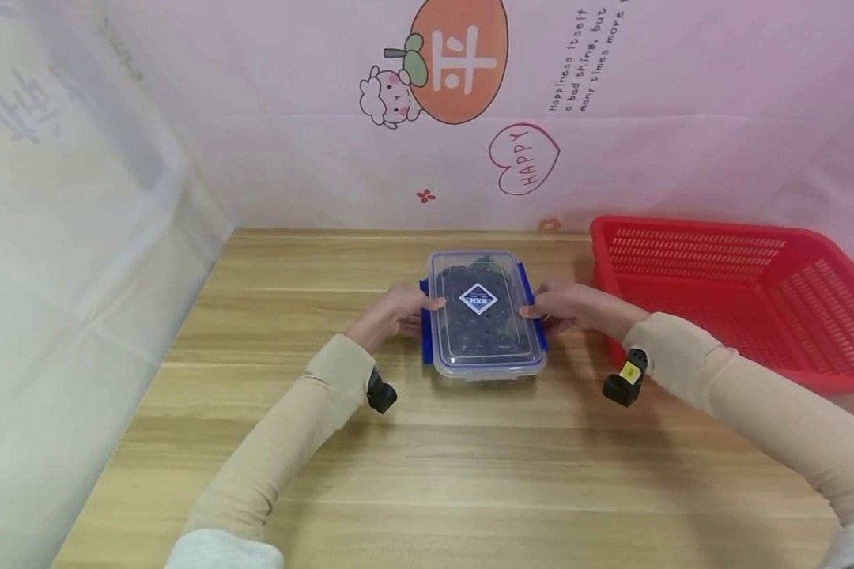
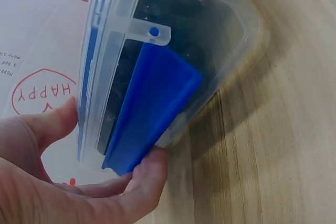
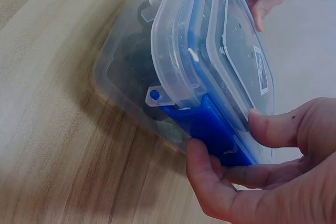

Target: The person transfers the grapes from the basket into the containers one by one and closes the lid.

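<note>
A clear plastic food container [image 1: 487,348] with a lid and blue side latches stands on the wooden table. Dark round things fill it, too blurred to name, and a diamond label [image 1: 478,299] marks the lid. My left hand [image 1: 402,308] grips its left side, thumb on the lid's edge and fingers at the blue latch [image 2: 152,108]. On the opposite side my right hand [image 1: 562,304] does likewise, its thumb on the lid and its fingers curled under the other blue latch [image 3: 212,132]. Whether either latch is fastened, I cannot tell.
To the right, a red plastic basket [image 1: 690,294] stands close to my right forearm. Behind the wooden table [image 1: 427,474] hangs a printed cloth [image 1: 292,158], and another pale cloth [image 1: 78,276] borders the left side.
</note>
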